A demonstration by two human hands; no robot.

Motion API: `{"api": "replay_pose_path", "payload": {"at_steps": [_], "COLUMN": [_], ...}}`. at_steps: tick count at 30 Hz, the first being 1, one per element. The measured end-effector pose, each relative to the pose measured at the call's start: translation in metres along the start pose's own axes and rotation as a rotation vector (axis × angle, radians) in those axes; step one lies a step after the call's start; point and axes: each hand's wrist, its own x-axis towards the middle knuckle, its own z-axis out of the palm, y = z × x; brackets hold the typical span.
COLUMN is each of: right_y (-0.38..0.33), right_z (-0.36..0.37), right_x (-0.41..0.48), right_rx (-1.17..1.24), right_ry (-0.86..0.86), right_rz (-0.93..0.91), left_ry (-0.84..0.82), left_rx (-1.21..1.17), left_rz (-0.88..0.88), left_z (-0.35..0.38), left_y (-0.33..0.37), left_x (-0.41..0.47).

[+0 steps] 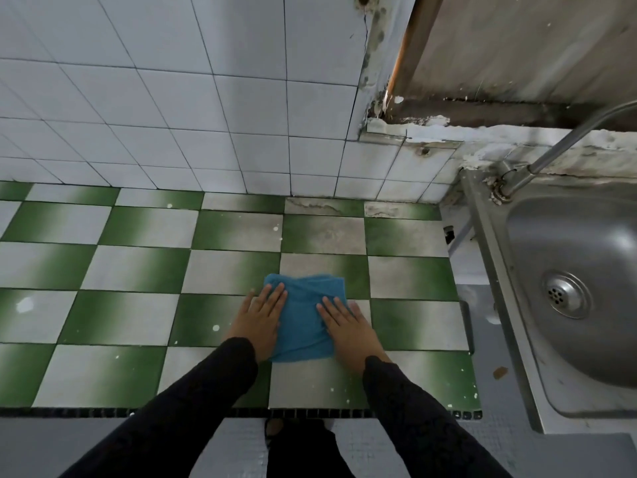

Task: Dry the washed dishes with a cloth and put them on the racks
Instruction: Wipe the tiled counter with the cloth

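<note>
your left hand (259, 322) lies flat, palm down, on the left part of the blue cloth (303, 315). its fingers are straight and close together, pointing away from you. it grips nothing; it only presses on the fabric, and its outer edge hangs over onto the counter.

your right hand (348, 326) lies flat in the same manner on the right part of the cloth. its fingers are straight and slightly spread, angled up and to the left. it also grips nothing and only presses down.

the cloth is folded into a rough rectangle. it rests on the green-and-white checkered counter (138, 270), right of centre and towards the front edge. a strip of cloth shows between your two hands, and its far edge extends just beyond your fingertips. the outline is slightly blurred.

both forearms are covered by dark sleeves: left sleeve (193, 408), right sleeve (413, 419).

the metal sink (551, 236) sits to the right of the counter, well apart from the cloth. its round drain (565, 294) is visible in the basin. a metal tap pipe (568, 139) rises from the sink's back corner towards the upper right. a small brown mark (499, 372) lies on the sink's near rim.

white wall tiles (172, 98) stand behind the counter.
</note>
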Motion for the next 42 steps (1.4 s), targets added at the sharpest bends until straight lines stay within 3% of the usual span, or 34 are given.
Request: {"api": "replay_pose_path", "payload": {"at_steps": [1, 6, 9, 13, 15, 17, 22, 26, 31, 36, 39, 42], "right_y": [0.011, 0.058, 0.076, 0.066, 0.058, 0.054, 0.059, 0.056, 0.028, -0.014, -0.037, -0.049], "right_z": [-0.004, -0.037, -0.055, -0.057, -0.049, -0.041, -0.027, -0.033, -0.036, -0.012, 0.007, 0.012], "right_x": [0.006, 0.022, 0.03, 0.03, 0.033, 0.034, 0.03, 0.024, 0.005, -0.016, -0.024, -0.028], "right_rx": [0.011, 0.093, 0.102, 0.104, 0.072, 0.036, -0.025, 0.014, 0.186, 0.22, 0.167, 0.147], "right_ry": [0.092, 0.082, 0.104, 0.138, 0.124, 0.143, 0.292, 0.447, 0.586, 0.491, 0.319, 0.26], "right_rz": [0.027, 0.17, 0.081, -0.122, -0.134, -0.09, 0.013, 0.028, 0.022, -0.132, -0.132, -0.073], "left_ry": [-0.007, -0.06, -0.083, 0.153, 0.267, 0.251, 0.033, 0.124, 0.32, 0.216, 0.074, 0.058], "left_rx": [-0.002, 0.055, 0.032, -0.217, -0.237, -0.244, -0.313, -0.183, -0.223, -0.272, -0.228, -0.205], "left_rz": [0.002, -0.003, -0.003, 0.14, 0.236, 0.288, 0.217, 0.188, 0.126, -0.033, -0.013, 0.068], "left_z": [-0.004, -0.032, -0.049, -0.055, -0.045, -0.034, -0.027, -0.025, -0.022, -0.004, 0.004, 0.005], "left_y": [0.002, 0.01, 0.011, 0.007, 0.006, 0.004, 0.01, 0.022, 0.017, -0.01, -0.02, -0.027], "left_x": [0.009, 0.057, 0.072, 0.06, 0.049, 0.041, 0.032, 0.027, 0.001, -0.043, -0.055, -0.058]}}
